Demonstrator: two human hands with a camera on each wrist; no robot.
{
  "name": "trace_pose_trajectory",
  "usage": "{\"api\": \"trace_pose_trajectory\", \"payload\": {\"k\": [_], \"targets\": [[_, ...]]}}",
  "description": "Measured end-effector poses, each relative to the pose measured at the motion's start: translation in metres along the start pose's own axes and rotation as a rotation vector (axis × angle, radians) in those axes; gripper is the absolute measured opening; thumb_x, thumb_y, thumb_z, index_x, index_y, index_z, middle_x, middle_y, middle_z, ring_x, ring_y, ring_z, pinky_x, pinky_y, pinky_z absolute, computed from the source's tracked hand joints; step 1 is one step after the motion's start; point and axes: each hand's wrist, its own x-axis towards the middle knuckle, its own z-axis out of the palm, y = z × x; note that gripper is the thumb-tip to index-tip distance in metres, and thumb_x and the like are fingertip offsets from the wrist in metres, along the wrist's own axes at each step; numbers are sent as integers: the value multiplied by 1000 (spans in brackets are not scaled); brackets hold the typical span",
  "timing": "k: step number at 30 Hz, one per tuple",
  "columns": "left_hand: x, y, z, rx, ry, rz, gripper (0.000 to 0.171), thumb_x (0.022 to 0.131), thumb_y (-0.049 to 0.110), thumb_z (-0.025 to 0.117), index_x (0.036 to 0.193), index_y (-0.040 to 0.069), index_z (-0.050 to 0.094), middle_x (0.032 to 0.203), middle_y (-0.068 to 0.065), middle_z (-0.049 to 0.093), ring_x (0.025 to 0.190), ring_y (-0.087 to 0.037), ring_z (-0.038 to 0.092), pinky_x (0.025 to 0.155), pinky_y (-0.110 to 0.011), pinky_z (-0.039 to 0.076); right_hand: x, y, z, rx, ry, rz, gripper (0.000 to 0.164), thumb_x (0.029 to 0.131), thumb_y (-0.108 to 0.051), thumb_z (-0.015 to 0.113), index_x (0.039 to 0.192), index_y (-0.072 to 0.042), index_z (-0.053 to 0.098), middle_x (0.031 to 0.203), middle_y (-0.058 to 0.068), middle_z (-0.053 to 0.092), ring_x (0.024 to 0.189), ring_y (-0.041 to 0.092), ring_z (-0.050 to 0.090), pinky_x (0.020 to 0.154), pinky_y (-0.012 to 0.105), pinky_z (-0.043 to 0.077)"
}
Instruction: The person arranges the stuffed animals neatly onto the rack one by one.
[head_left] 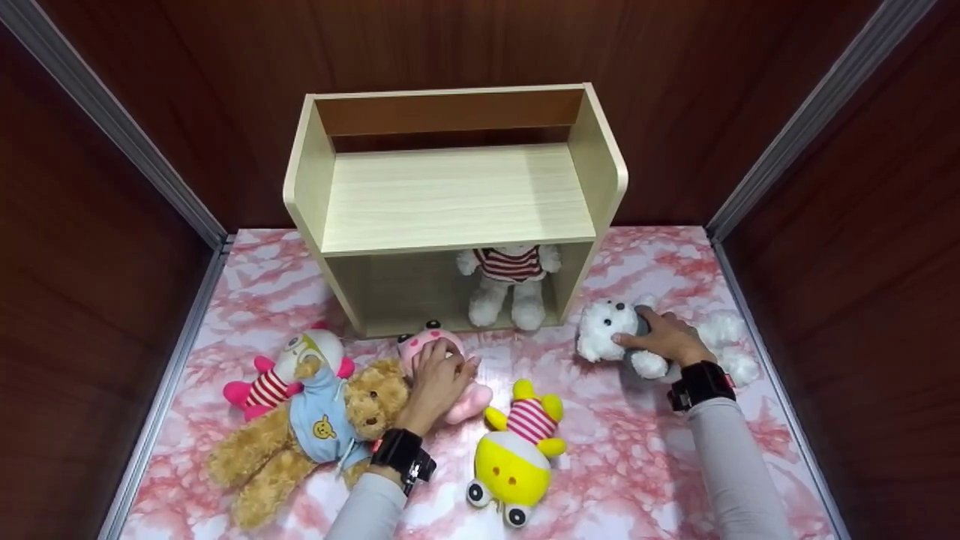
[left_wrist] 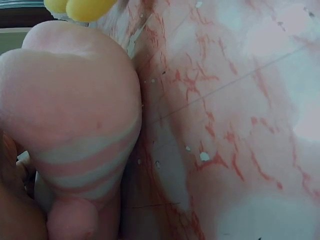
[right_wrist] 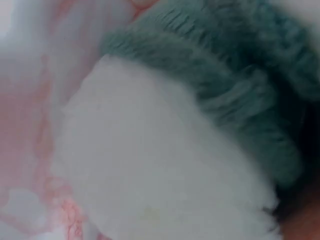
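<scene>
My left hand [head_left: 442,379] lies over a pink plush toy [head_left: 469,405], its fingers curled round the toy's middle. In the left wrist view the pink plush toy [left_wrist: 80,95] shows a rounded pink end and a striped body close to the floor. On the right, my right hand [head_left: 667,337] grips a white plush bear [head_left: 600,330] in grey clothing round its upper body, thumb near the neck. The bear lies on its back, head to the left. Its white fur [right_wrist: 145,150] and knitted garment [right_wrist: 240,95] fill the right wrist view.
A pale two-level shelf [head_left: 457,199] stands at the back; a white bear in a striped shirt [head_left: 510,264] sits in its lower level. Left lie a brown teddy bear [head_left: 322,412] and a pink-and-white plush [head_left: 311,352]. A yellow frog plush [head_left: 514,469] lies in front. Dark walls [head_left: 847,247] enclose the floor.
</scene>
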Motion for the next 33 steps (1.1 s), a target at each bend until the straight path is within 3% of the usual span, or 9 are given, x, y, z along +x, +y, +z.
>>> {"api": "trace_pose_trajectory", "payload": {"k": [8,18,27,33], "targets": [[0,-2,0,4,17,4,47,107,44,53,82,9,74,117,-10,60,117,-35,50,100,-53,36,4,3,2,-3,-32,-39,111,89,-73,64,163,-1,23,156,40,31,141,60,32,112,72,30],[0,2,-6,2,-28,0,51,108,47,48,89,9,76,122,-11,59,123,-35,48,103,-53,35,-4,16,14,37,216,-156,93,91,-58,74,154,2,42,141,38,50,128,55,48,106,68,39],[0,6,-9,-21,13,6,41,106,43,53,91,11,74,124,-11,62,123,-34,50,105,-52,35,-17,15,27,81,473,-205,87,84,-44,86,146,5,51,122,36,58,112,52,55,98,63,43],[5,14,-8,-58,62,14,31,104,37,59,95,11,74,121,-13,65,120,-35,53,102,-53,36,-21,5,25,176,523,-209,86,83,-35,89,148,3,49,125,34,55,117,48,52,102,60,42]]}}
